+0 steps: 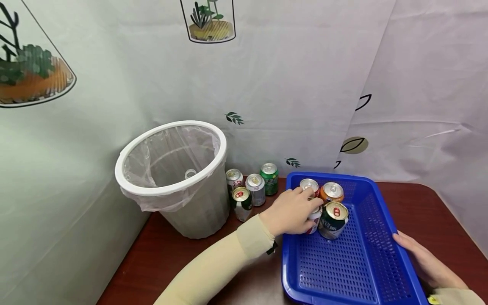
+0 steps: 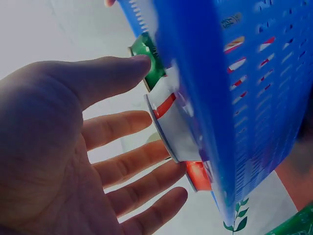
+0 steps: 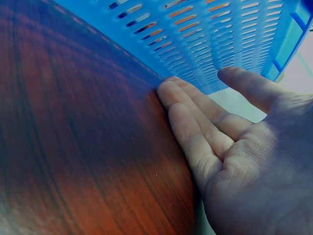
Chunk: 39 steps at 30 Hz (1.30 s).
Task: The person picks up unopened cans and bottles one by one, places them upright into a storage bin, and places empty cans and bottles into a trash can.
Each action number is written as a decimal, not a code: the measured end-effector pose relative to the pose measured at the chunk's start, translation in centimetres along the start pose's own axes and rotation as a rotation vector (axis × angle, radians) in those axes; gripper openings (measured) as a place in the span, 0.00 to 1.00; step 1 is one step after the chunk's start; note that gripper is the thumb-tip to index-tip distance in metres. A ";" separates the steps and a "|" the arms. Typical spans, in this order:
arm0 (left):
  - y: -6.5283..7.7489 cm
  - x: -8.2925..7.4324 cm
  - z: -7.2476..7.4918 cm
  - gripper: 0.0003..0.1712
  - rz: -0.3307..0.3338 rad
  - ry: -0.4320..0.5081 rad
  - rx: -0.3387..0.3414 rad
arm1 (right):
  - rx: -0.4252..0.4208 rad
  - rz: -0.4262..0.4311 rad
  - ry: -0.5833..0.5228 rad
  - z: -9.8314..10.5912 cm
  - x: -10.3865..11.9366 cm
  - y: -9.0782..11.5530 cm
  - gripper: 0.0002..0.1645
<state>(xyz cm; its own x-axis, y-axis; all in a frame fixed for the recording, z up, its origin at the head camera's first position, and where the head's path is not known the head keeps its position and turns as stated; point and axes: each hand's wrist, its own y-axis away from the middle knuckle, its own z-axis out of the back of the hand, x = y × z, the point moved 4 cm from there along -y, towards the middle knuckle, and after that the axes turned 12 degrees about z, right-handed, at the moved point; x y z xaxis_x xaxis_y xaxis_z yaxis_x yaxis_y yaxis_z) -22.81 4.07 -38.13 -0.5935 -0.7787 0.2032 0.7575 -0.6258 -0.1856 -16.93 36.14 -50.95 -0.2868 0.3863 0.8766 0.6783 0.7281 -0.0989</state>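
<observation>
My left hand (image 1: 293,212) reaches over the left wall of the blue basket (image 1: 339,271), its fingers spread above a white-and-red can (image 1: 314,218). In the left wrist view the fingers look fairly straight beside that white can (image 2: 171,120), and the thumb overlaps a green can (image 2: 149,61). Close around the hand in the basket stand a red can (image 1: 309,184), an orange can (image 1: 332,191) and a dark green can (image 1: 333,224). At the basket's right side is my right hand (image 1: 427,262), its thumb by the rim and its relaxed fingers low along the outer wall (image 3: 195,44).
A white-rimmed bin (image 1: 171,190) with a clear liner stands left, a small round pale thing (image 1: 190,173) inside. Beside it stand a green can (image 1: 270,182), a silver can (image 1: 256,192), a dark can (image 1: 242,207) and a white can (image 1: 234,178). Patterned cloth (image 1: 286,84) hangs behind the table.
</observation>
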 end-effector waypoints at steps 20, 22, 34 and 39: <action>5.6 4.3 1.2 0.30 0.168 0.244 -0.295 | -0.002 0.003 -0.005 0.0 0.0 0.0 0.41; 6.2 4.8 1.1 0.30 0.203 0.247 -0.329 | -0.005 0.002 -0.008 -0.1 0.0 0.0 0.41; 8.5 8.4 -0.9 0.34 0.421 0.142 -0.419 | -0.018 -0.001 0.008 0.0 0.0 -0.1 0.40; 9.1 9.3 -2.1 0.37 0.477 0.117 -0.415 | -0.016 0.001 0.000 -0.1 0.0 -0.2 0.40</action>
<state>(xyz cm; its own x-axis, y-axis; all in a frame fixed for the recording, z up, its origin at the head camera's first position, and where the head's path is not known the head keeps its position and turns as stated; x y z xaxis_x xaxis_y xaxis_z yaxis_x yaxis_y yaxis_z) -22.00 -9.01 -39.98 -0.2607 -0.9607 -0.0958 0.7917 -0.1559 -0.5907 -16.97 35.95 -50.89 -0.2861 0.3876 0.8763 0.6894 0.7184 -0.0927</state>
